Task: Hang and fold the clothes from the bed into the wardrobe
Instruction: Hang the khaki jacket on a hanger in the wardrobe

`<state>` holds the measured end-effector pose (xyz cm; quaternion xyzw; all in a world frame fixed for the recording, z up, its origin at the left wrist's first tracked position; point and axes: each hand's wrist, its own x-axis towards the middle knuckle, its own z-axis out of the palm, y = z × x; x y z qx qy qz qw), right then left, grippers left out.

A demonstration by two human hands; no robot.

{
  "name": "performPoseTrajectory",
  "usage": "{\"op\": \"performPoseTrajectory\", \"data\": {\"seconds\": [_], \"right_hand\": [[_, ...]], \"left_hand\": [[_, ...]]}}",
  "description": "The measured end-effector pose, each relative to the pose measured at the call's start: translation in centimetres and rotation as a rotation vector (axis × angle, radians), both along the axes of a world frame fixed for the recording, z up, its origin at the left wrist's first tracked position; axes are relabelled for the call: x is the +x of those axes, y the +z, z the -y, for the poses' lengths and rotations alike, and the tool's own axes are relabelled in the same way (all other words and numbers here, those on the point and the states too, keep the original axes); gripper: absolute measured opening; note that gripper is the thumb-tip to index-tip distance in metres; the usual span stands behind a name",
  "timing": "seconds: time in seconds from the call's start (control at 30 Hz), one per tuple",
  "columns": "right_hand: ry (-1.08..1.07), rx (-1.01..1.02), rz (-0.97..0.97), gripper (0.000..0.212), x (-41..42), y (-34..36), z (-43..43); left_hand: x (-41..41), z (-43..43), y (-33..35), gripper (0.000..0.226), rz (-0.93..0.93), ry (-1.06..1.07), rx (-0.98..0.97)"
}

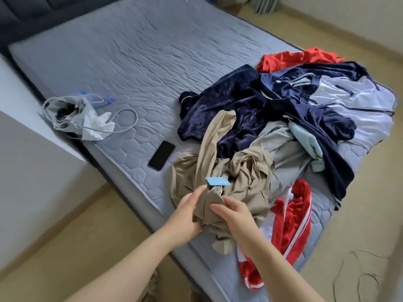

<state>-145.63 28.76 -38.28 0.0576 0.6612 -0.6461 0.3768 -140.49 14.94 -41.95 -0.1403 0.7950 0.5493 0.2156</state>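
A heap of clothes lies on the near right part of the grey quilted bed [130,62]. A crumpled beige garment [246,179] with a blue tag [218,181] lies nearest me. My left hand [187,212] grips a fold of it from the left, and my right hand [235,216] grips it from the right, just below the tag. Behind it lie a dark navy velvet piece [231,105], a navy and white jacket [353,99], an orange-red garment [296,57], a light blue piece [307,140] and a red and white garment [292,219]. No wardrobe is in view.
A black phone [161,155] lies face up on the bed left of the beige garment. Further left sits a grey drawstring bag [76,116] with a cord and a blue item. A low white surface [26,136] borders the bed's left side. Loose cords [357,273] lie on the floor.
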Motion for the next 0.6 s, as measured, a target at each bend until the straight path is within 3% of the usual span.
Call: {"op": "performPoseTrajectory", "data": {"seconds": [0.03,0.1,0.13,0.23,0.33,0.47,0.5,0.6], "right_hand": [[0.036,-0.006,-0.037,0.021,0.4,1.4,0.5],[0.047,-0.038,-0.087,0.022,1.4,3.8,1.1],[0.020,-0.042,-0.099,0.021,1.9,4.6,1.1],[-0.076,-0.047,-0.131,0.010,3.9,6.4,0.8],[0.061,0.033,-0.240,0.036,6.0,6.5,0.8],[0.308,0.362,-0.510,0.073,6.8,7.0,2.2],[0.309,0.388,-0.556,0.070,6.6,7.5,2.7],[0.209,0.270,-0.654,0.026,5.6,9.5,4.2]], "left_hand": [[0.4,0.0,1.1,0.050,-0.095,-0.039,-0.048],[1.0,0.0,3.1,0.026,-0.109,-0.040,-0.122],[1.1,-0.3,4.3,0.027,0.022,0.075,-0.009],[2.7,-0.1,7.1,0.023,-0.036,0.221,-0.060],[4.1,1.4,10.7,0.029,-0.114,0.449,0.027],[5.1,3.4,15.3,0.027,-0.264,0.530,0.223],[5.2,3.7,16.5,0.029,-0.298,0.552,0.303],[4.9,4.5,19.1,0.033,-0.405,0.604,0.438]]}}
